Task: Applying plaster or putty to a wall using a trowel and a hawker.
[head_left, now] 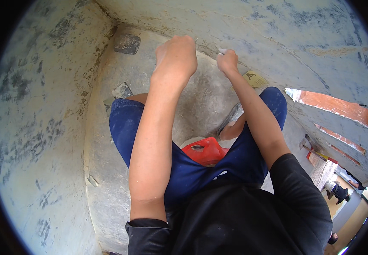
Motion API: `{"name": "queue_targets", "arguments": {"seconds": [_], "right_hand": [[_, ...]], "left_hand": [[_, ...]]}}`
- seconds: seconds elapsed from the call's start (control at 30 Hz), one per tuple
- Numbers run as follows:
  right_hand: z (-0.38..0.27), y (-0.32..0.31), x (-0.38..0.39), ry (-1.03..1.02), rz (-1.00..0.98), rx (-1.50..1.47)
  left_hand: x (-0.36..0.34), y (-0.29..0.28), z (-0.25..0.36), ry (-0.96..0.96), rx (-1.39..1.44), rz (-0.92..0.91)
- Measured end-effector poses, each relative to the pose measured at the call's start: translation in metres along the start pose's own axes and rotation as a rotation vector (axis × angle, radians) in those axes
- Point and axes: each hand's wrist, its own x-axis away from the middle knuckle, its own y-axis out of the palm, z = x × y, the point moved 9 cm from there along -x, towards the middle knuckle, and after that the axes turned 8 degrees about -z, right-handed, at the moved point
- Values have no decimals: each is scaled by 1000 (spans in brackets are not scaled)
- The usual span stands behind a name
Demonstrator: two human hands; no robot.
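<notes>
A black shirt [235, 221] and blue shorts [201, 170] fill the foreground above a red stool [205, 149]. The left hand [176, 55] is clenched into a fist against the grey plastered wall [277, 29]. The right hand [227, 61], just beside it, has its fingers [223, 52] grasping a small pale object [222, 50], too small to identify, at the wall near the floor [107, 170].

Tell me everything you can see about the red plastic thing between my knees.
The red plastic stool sits low between the knees, mostly hidden by the blue shorts over it. Only part of its top shows: smooth, glossy, bright red moulded plastic with a dark oval handle hole. It appears to stand on the rough grey concrete floor. Neither hand touches it; both are raised at the wall ahead.
</notes>
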Motion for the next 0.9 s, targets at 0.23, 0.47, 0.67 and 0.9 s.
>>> {"name": "queue_targets", "arguments": {"seconds": [0.23, 0.47, 0.67, 0.9], "right_hand": [[7, -1, -7, -18, 24, 36], [8, -1, -16, -107, 47, 62], [15, 6, -28, -92, 4, 95], [15, 9, -26, -105, 23, 120]], "left_hand": [[-1, 0, 4, -1, 9, -21], [-2, 1, 8, 21, -12, -27], [-2, 4, 5, -10, -16, -37], [-1, 5, 2, -28, 1, -40]]}}
